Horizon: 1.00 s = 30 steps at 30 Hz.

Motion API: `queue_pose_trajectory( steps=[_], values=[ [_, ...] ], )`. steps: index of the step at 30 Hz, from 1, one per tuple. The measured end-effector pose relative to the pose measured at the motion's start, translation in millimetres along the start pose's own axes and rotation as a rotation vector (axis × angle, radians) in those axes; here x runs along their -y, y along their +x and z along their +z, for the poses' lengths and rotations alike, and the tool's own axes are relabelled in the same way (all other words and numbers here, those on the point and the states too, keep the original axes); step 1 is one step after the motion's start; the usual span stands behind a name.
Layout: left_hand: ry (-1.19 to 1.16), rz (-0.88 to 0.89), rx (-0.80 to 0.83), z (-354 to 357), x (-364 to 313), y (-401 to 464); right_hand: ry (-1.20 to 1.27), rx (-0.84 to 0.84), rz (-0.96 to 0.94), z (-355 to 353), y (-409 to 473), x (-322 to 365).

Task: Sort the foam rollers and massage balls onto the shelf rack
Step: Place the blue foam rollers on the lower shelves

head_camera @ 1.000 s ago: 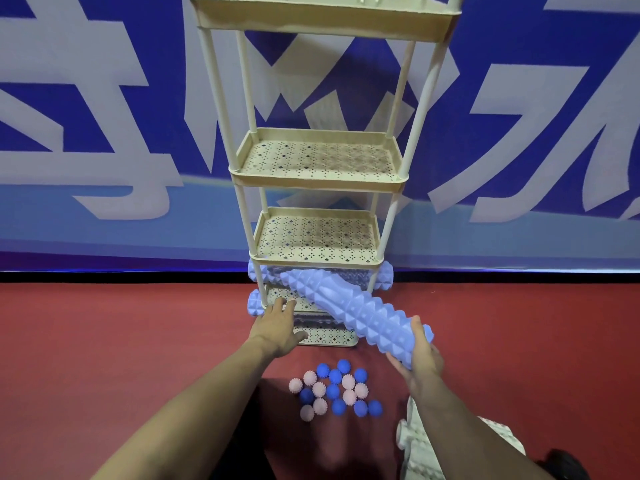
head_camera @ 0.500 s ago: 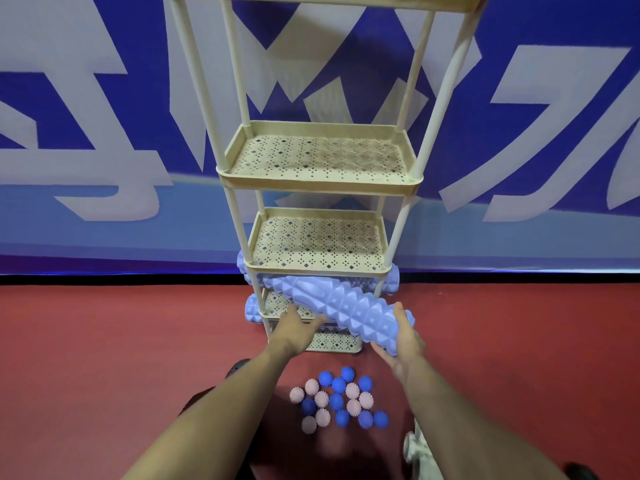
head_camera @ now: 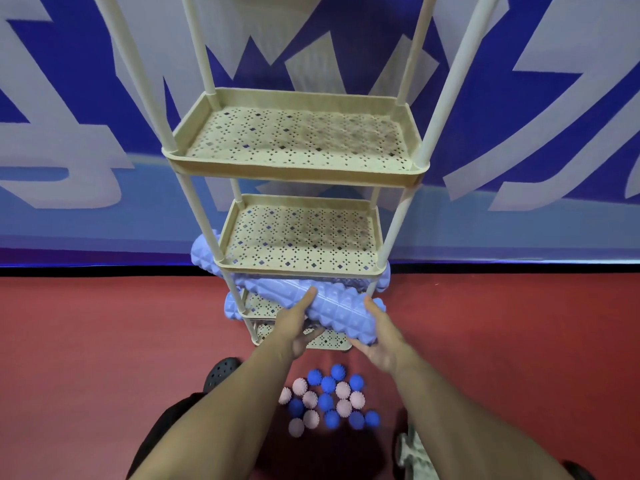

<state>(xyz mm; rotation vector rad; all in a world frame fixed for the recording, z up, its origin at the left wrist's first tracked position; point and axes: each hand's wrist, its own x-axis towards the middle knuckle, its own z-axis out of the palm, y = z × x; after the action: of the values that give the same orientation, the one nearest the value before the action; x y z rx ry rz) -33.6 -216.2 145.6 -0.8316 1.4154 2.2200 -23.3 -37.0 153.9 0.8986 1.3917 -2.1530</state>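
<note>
The shelf rack point(head_camera: 294, 174) looms closer now, and the foam roller point(head_camera: 332, 311) has swung from a steep slant to nearly level at the low tier, so it's almost shelved! Left hand point(head_camera: 294, 323) curls over its middle, right hand point(head_camera: 377, 337) cups the near end. Three rollers: one held, two poking out behind. Massage balls point(head_camera: 329, 398) wait on the floor: nine blue, eight pink.

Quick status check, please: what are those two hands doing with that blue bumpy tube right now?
Left hand and right hand both grip the foam roller, feeding it into the rack. Rollers already there; front post close. Massage balls on floor.
</note>
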Motion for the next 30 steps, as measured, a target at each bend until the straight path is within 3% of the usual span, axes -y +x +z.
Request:
queue_pose_trajectory(
  steps=[5,9,19,24,30],
  values=[
    [-0.075,0.045,0.015,4,-1,8,-0.043,0.028,-0.121,-4,10,6],
    [-0.077,0.079,0.016,2,1,9,-0.339,0.026,-0.275,-10,12,5],
    [-0.034,0.152,-0.08,-5,-11,16,-0.761,0.006,-0.397,-2,18,20],
    [-0.069,0.17,-0.19,-25,-28,28,-0.755,-0.017,-0.445,-2,18,33],
    [-0.237,0.14,-0.135,-13,-36,32,-0.753,0.056,-0.445,-8,22,27]
  ],
)
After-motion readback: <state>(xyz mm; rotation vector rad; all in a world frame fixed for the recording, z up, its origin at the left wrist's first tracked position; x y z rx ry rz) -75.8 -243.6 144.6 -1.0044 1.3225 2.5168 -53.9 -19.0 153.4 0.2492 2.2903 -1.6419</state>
